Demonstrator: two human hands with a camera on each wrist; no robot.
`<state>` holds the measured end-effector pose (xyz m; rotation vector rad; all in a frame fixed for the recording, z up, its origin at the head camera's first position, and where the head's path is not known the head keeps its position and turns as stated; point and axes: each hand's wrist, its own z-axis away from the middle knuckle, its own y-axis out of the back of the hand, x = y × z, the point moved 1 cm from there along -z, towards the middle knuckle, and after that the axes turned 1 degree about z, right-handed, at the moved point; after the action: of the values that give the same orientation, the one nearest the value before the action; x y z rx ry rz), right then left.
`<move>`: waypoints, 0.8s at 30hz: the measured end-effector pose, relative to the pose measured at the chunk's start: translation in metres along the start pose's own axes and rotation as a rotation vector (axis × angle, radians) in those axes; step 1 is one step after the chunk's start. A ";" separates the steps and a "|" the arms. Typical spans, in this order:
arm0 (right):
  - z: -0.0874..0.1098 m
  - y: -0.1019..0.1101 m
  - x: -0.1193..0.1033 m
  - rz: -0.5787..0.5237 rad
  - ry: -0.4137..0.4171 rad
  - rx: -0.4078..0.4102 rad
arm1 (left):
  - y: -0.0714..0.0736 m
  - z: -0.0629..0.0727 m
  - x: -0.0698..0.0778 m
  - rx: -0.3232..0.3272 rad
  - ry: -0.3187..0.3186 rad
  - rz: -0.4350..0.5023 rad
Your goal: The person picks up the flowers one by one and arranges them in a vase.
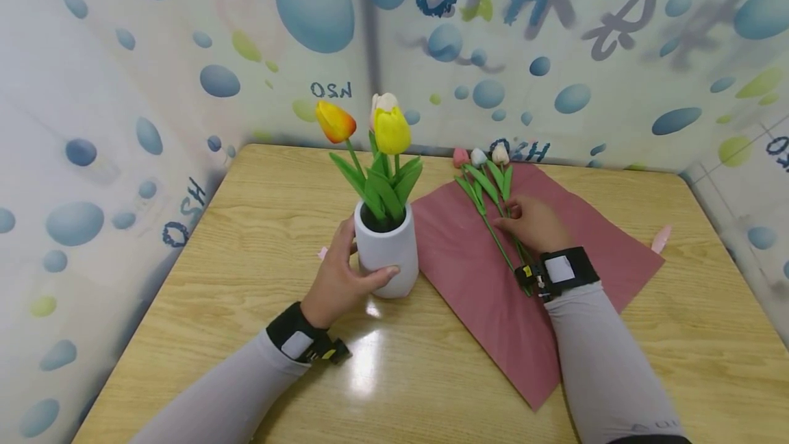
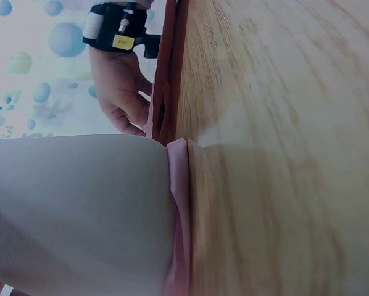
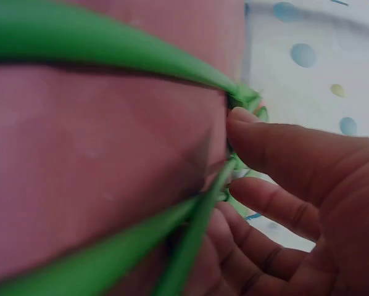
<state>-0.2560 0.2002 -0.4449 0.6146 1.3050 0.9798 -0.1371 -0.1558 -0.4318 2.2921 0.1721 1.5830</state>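
My left hand (image 1: 339,281) grips a white vase (image 1: 390,262), thumb across its front and fingers around its left side. In the vase stand an orange-yellow tulip (image 1: 335,122), a yellow tulip (image 1: 392,131) and a pale one (image 1: 383,101) partly hidden behind. On a dark pink sheet of paper (image 1: 493,307) lie a pink tulip (image 1: 461,157), a pale blue tulip (image 1: 479,157) and a cream tulip (image 1: 500,154). My right hand (image 1: 541,225) pinches among their green stems (image 3: 200,231), close over the paper; its palm hides part of them.
The wooden table (image 1: 246,238) backs onto a wall covering (image 1: 407,60) with blue and green spots. Beside the vase's base lies a small pink piece (image 1: 322,252), seen as a strip (image 2: 180,179) in the left wrist view. Another pink piece (image 1: 661,240) lies by the paper's right corner.
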 end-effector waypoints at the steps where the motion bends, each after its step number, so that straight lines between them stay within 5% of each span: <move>1: -0.001 -0.001 0.000 -0.001 0.003 -0.002 | 0.000 0.000 0.000 -0.003 0.003 0.003; 24: -0.002 -0.004 -0.001 -0.011 0.020 0.018 | 0.000 0.001 -0.001 -0.005 0.013 0.006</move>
<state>-0.2566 0.1968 -0.4483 0.6123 1.3344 0.9687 -0.1364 -0.1562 -0.4334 2.2812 0.1637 1.5998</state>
